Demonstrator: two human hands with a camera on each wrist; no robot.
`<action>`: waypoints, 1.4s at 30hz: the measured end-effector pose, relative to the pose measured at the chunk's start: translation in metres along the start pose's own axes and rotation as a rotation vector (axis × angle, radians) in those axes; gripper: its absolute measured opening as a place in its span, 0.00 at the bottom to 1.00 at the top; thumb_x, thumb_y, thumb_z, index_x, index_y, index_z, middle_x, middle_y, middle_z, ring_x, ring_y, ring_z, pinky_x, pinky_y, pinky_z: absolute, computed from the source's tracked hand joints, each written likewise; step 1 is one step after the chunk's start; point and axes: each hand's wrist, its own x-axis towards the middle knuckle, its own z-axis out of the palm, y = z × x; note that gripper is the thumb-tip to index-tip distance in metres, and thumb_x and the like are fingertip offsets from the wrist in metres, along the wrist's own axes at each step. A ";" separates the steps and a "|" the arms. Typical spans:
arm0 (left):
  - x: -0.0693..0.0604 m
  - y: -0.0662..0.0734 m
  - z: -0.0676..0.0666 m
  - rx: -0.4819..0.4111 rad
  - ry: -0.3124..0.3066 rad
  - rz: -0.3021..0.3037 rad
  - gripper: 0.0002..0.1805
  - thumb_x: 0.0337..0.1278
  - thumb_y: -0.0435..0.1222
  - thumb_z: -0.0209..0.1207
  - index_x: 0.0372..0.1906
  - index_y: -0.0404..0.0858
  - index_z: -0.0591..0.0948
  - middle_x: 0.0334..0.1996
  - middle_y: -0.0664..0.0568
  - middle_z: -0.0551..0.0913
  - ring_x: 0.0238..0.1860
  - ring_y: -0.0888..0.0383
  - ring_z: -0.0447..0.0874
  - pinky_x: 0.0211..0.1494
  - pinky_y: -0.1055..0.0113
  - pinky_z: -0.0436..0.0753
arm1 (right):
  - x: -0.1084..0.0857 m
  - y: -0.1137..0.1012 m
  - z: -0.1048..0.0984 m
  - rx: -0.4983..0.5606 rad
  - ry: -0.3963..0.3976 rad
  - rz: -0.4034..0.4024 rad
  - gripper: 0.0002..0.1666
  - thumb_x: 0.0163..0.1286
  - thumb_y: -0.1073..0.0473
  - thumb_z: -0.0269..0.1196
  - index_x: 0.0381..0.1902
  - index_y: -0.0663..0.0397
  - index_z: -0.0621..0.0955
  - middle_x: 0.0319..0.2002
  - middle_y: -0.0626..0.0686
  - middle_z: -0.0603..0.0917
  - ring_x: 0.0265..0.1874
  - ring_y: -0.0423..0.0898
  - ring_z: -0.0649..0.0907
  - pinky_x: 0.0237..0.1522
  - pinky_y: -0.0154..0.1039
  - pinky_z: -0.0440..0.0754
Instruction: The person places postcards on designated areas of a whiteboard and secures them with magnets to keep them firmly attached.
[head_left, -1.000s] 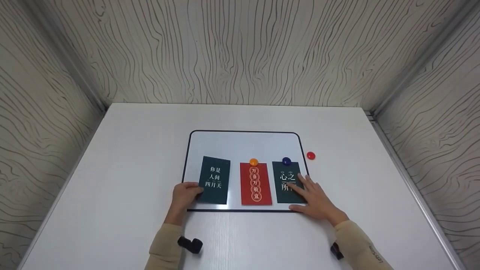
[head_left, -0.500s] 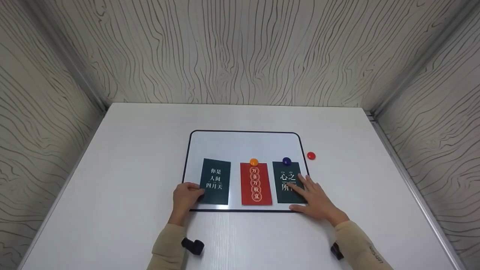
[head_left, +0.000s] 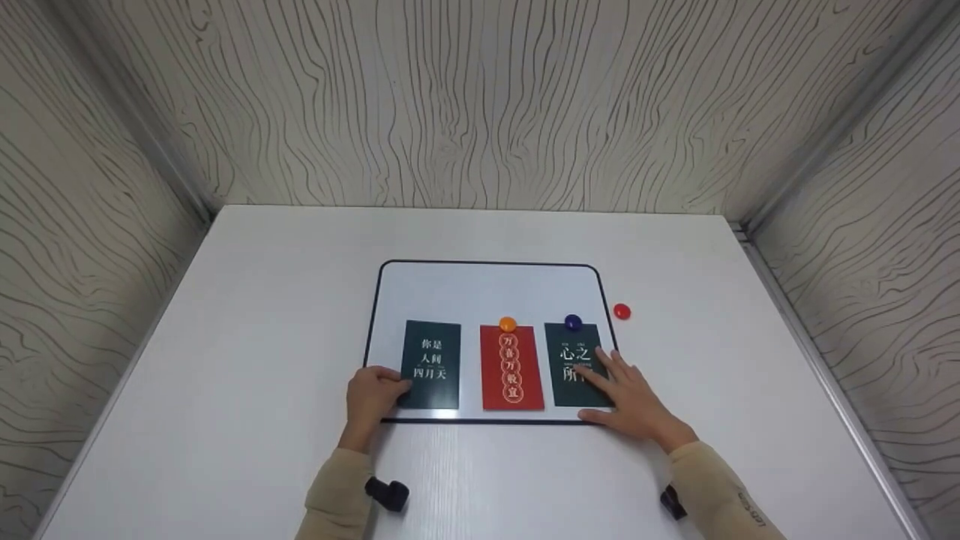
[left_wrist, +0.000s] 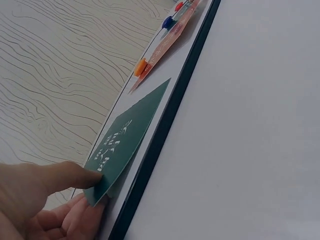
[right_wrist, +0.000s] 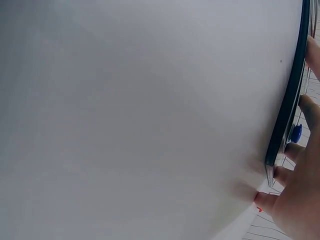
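Note:
My left hand (head_left: 373,394) pinches the left edge of a dark green card (head_left: 430,361) with white characters; in the left wrist view the thumb lies on top and the other fingers sit beneath it. That card is slightly raised from the whiteboard (head_left: 487,289). My right hand (head_left: 634,397) rests with spread fingers on a second green card (head_left: 564,382) and the board's lower right corner area. Between the two green cards lies a red card (head_left: 495,375). An orange magnet (head_left: 508,325) sits at the red card's top edge, a dark blue magnet (head_left: 573,322) at the right green card's top.
A red magnet (head_left: 622,311) lies on the white table (head_left: 285,315) just right of the board. Black wrist cameras (head_left: 388,495) are strapped to both forearms. Wood-grain panels (head_left: 450,105) stand at the back and both sides.
The left green card's top edge has come down and the card is straighter and flatter, with my left hand shifted slightly right. My right hand has stayed put.

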 end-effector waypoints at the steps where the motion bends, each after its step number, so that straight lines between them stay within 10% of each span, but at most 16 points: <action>1: 0.000 0.001 0.000 0.006 -0.001 -0.002 0.11 0.47 0.34 0.67 0.34 0.30 0.84 0.32 0.40 0.87 0.32 0.54 0.83 0.35 0.64 0.82 | 0.000 0.000 0.000 0.000 -0.001 0.002 0.44 0.59 0.32 0.62 0.71 0.32 0.64 0.77 0.59 0.53 0.76 0.65 0.50 0.75 0.67 0.47; 29: 0.000 0.003 -0.001 0.114 0.021 0.007 0.09 0.47 0.36 0.69 0.30 0.33 0.85 0.31 0.42 0.87 0.32 0.53 0.82 0.33 0.63 0.78 | 0.000 0.000 -0.001 -0.004 -0.007 0.002 0.44 0.59 0.32 0.62 0.71 0.32 0.64 0.77 0.59 0.52 0.76 0.66 0.50 0.75 0.67 0.47; 42: 0.004 -0.004 -0.003 0.103 -0.011 0.160 0.10 0.57 0.35 0.60 0.35 0.31 0.84 0.29 0.44 0.85 0.29 0.58 0.78 0.32 0.70 0.76 | 0.001 -0.001 -0.002 -0.025 0.007 0.002 0.43 0.58 0.33 0.64 0.70 0.31 0.65 0.77 0.60 0.54 0.76 0.66 0.51 0.74 0.68 0.51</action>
